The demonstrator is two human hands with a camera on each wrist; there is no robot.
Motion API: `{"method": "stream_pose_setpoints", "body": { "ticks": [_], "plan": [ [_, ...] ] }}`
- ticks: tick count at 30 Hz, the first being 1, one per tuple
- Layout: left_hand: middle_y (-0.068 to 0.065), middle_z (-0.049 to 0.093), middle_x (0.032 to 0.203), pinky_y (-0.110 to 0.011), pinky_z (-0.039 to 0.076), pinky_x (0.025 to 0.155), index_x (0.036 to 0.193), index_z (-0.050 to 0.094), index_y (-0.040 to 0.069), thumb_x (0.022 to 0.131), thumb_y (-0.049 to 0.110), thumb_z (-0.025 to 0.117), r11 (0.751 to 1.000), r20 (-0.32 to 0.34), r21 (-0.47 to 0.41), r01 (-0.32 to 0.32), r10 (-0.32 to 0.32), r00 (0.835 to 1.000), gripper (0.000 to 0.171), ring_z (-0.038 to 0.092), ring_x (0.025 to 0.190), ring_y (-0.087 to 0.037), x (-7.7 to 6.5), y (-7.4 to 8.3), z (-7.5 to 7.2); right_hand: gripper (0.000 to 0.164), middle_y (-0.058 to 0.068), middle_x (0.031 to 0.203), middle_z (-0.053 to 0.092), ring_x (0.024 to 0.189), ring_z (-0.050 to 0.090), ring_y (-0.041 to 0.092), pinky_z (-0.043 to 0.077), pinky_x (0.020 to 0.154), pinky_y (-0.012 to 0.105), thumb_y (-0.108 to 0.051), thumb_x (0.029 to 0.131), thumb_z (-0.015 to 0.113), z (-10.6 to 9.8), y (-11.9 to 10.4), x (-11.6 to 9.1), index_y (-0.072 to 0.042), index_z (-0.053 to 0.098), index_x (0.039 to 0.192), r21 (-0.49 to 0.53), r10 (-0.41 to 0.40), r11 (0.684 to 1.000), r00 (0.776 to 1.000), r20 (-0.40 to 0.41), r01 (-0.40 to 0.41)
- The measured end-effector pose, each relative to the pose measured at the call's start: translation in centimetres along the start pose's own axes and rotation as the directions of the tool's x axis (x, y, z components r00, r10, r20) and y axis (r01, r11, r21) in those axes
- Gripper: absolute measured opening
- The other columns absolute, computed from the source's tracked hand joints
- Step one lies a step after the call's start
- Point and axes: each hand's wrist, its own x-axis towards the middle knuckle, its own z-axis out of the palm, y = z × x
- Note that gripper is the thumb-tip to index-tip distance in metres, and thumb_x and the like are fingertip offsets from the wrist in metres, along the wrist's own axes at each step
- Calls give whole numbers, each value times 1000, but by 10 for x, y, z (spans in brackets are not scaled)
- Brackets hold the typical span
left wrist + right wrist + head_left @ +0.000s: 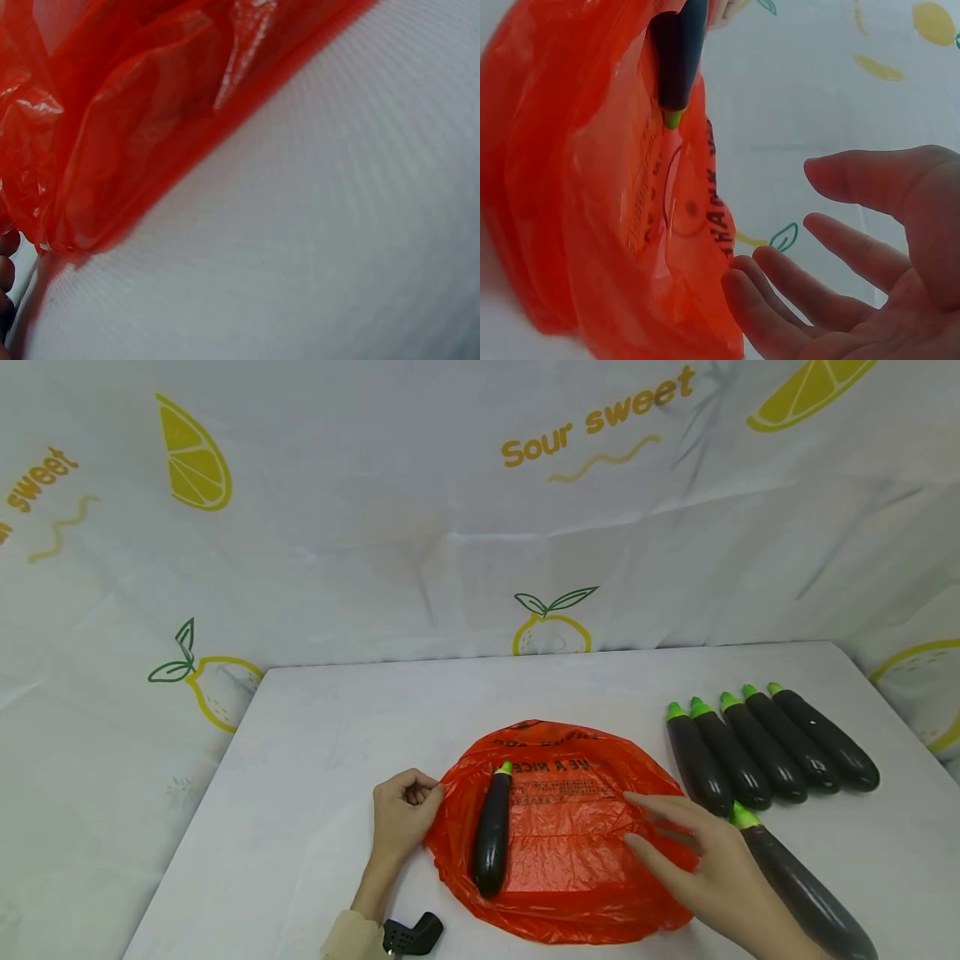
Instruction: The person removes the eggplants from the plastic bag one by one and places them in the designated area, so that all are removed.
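Note:
A red plastic bag point(562, 852) lies spread wide on the white table, its printing facing up. One dark eggplant point(492, 835) with a green cap rests on its left part, also visible at the bag's mouth in the right wrist view. My left hand point(405, 818) pinches the bag's left edge between thumb and fingers; the left wrist view catches only fingertips beside the gathered red plastic point(135, 127). My right hand point(705, 860) is over the bag's right edge, fingers spread and thumb apart, holding nothing. Loosely bent fingers point(802, 300) show beside the bag in the right wrist view.
Several eggplants point(780, 743) lie side by side at the table's right. Another eggplant point(810, 893) lies nearer, beside my right forearm. A black strap piece point(414, 935) shows at my left wrist. Behind the table hangs a white lemon-print cloth point(360, 527).

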Motion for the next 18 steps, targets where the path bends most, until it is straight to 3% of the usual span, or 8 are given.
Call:
{"method": "stream_pose_setpoints", "body": {
  "ticks": [4,18],
  "plan": [
    [0,60,58,-18,40,51,70,73,14,80,-1,73,1000,3,7,5,-5,1000,18,46,55,-3,0,0,0,47,6,118,73,96,70,20,63,77,38,-13,81,86,5,-6,6,-15,71,125,40,-46,998,999,18,46],
    [0,60,58,-18,40,51,70,73,13,81,-1,72,1000,3,3,5,-5,1000,18,46,54,-3,1,1,0,43,9,126,70,99,69,22,62,82,36,-19,87,81,34,-30,22,-13,69,128,230,-80,972,982,172,39]
  ]
}}
